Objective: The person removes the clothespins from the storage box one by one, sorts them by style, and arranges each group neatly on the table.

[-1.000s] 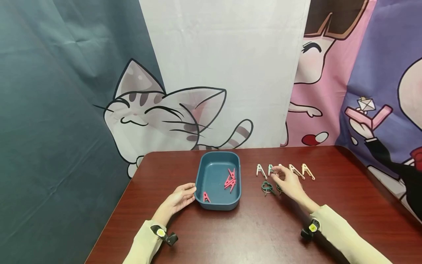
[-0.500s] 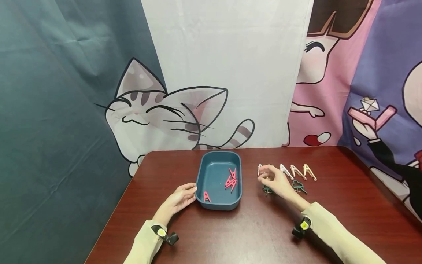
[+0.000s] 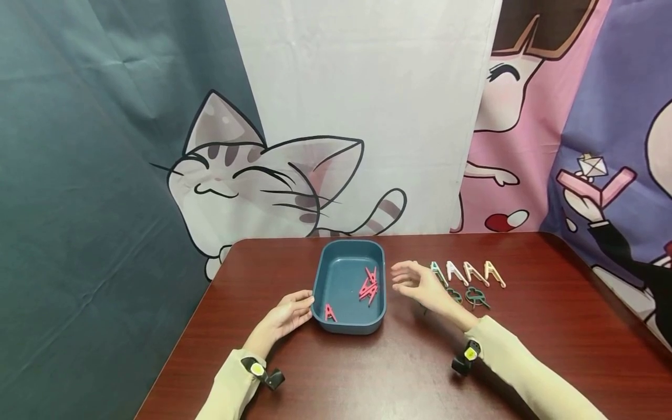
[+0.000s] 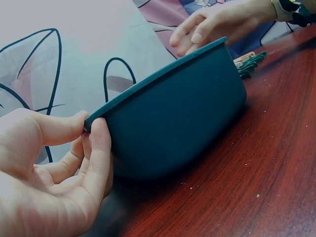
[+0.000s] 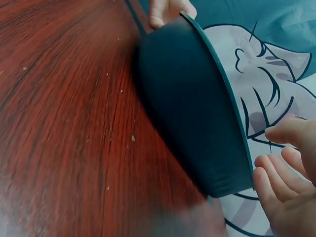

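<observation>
Tray (image 3: 348,329) on bench (image 3: 388,379), part-filled.
Left grip (image 3: 286,317) pinches its left rim; pink pegs (image 3: 370,291) lie inside. Right grip (image 3: 423,287), loosely open, apparently empty, hangs just beside. Green clips (image 3: 476,298), then a row of mixed pegs (image 3: 477,275), remain outside.

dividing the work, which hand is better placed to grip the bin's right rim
Likely the right hand: it is open beside that rim, while the left hand pinches the bin opposite.

We see smooth plastic tub (image 3: 349,328). Pink pegs (image 3: 368,290) look plastic too. Table (image 3: 367,373): shiny, wood-like. We spot creased cloth backdrop (image 3: 367,70).
</observation>
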Action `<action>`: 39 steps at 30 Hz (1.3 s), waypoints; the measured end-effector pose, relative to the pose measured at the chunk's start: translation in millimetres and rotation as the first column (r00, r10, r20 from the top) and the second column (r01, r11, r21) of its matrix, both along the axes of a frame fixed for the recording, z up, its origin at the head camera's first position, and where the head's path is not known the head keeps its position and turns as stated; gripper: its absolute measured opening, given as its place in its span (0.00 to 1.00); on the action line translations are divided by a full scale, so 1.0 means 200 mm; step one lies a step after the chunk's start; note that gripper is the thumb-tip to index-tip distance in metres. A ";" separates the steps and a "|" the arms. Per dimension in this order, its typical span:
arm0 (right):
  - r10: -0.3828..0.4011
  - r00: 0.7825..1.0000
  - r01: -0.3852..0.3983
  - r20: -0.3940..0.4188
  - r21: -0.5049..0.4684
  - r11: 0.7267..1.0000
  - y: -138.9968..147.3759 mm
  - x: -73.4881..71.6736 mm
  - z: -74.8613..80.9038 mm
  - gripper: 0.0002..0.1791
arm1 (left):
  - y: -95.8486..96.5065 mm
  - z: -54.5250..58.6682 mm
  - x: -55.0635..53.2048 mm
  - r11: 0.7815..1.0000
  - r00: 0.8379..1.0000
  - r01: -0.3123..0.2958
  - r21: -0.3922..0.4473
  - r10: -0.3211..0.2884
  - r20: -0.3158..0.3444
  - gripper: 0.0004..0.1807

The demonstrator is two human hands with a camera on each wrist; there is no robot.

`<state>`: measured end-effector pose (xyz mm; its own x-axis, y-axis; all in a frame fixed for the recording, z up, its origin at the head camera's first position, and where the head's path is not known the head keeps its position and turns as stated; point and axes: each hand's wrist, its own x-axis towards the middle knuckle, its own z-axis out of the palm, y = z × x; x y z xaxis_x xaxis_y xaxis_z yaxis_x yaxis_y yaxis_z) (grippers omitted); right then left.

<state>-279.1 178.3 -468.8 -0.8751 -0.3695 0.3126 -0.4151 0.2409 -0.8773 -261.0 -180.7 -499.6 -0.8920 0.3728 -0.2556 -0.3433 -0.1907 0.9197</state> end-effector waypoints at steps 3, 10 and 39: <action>0.024 1.000 -0.024 0.008 0.011 1.000 -0.03 0.00 0.01 0.25 | 0.00 0.00 0.00 1.000 1.000 0.000 -0.007 0.000 0.003 0.10; 0.085 0.996 -0.085 0.017 0.018 0.996 -0.10 -0.02 0.02 0.30 | 0.00 0.01 0.00 1.000 1.000 -0.004 -0.003 0.004 0.006 0.09; 0.385 0.921 -0.386 0.054 0.262 0.885 -0.36 -0.08 0.07 0.37 | 0.00 0.02 0.01 1.000 1.000 -0.006 0.029 0.006 0.017 0.07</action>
<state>-294.1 107.2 -455.1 -0.6469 -0.7462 0.1573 -0.5220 0.2830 -0.8046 -259.0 -180.7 -496.4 -0.8898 0.3749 -0.2602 -0.3579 -0.2195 0.9076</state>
